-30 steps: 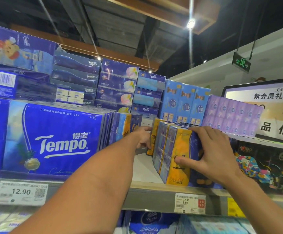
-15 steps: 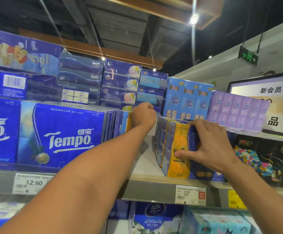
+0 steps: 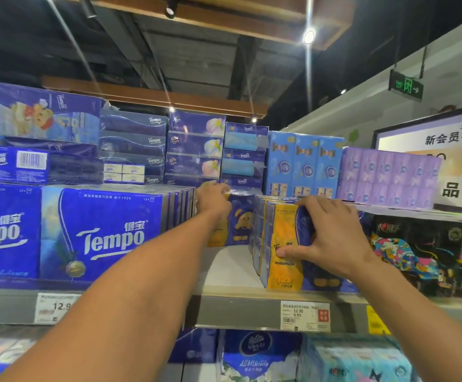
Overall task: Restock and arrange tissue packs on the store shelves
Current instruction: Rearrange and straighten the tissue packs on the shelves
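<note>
Store aisle under a dark open ceiling with wooden beams, spotlights and a green exit sign at upper right. Grey shelf edged with price tags reading 12.90 and 9.99. Left hand reaching deep, fingers curled round the top of a purple-and-yellow tissue pack at the back. Right hand clamped on the front yellow pack of an upright row. Bare pale shelf surface between them. Big blue Tempo packs at left; boxed tissues stacked above.
</note>
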A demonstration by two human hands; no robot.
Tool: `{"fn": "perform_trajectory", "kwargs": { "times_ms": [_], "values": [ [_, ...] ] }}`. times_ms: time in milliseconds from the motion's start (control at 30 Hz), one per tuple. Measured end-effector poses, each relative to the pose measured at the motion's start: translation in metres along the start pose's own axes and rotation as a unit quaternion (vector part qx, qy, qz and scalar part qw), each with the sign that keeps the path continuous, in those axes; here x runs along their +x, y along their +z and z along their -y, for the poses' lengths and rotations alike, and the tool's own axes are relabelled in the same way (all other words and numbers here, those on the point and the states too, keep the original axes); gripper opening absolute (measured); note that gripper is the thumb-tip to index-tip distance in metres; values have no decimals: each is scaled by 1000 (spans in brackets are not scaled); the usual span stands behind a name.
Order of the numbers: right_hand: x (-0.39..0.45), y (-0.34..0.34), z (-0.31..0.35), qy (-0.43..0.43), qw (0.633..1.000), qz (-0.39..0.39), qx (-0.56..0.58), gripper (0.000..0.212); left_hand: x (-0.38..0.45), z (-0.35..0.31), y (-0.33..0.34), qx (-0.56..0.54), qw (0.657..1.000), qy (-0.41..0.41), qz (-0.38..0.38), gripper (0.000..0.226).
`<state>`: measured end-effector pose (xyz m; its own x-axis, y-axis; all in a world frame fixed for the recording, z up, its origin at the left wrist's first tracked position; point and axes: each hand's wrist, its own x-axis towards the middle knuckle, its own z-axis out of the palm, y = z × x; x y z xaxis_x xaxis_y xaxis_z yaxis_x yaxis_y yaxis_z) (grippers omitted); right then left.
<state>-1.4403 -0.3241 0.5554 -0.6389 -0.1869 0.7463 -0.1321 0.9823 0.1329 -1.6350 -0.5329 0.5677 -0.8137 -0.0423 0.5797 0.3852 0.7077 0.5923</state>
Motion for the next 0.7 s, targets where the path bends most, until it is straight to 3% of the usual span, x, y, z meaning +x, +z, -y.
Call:
{"fn": "perform_trajectory", "kwargs": {
  "times_ms": [67, 133, 267, 367, 500, 700],
  "values": [
    [0, 1, -1, 0, 1000, 0, 0, 101, 1, 10, 14, -78, 993, -61, -63, 54],
    [0, 2, -1, 0, 1000, 2, -5, 102, 0, 17, 19, -92, 981, -126, -118, 44],
    [-1, 3, 0, 2, 1000, -5, -3, 103, 8, 22, 19, -30, 985, -141, -98, 50],
    [-1, 3, -1, 2, 1000, -5, -1, 101, 15, 20, 24, -78, 984, -151, -50, 37],
    [0, 4, -2, 1, 1000, -7, -5, 103, 12, 14, 43, -223, 962, -135, 76, 55],
    [-3, 3, -1, -2, 1000, -18, 6, 102, 10, -8, 71, -298, 927, -87, 209, 57]
  ]
}}
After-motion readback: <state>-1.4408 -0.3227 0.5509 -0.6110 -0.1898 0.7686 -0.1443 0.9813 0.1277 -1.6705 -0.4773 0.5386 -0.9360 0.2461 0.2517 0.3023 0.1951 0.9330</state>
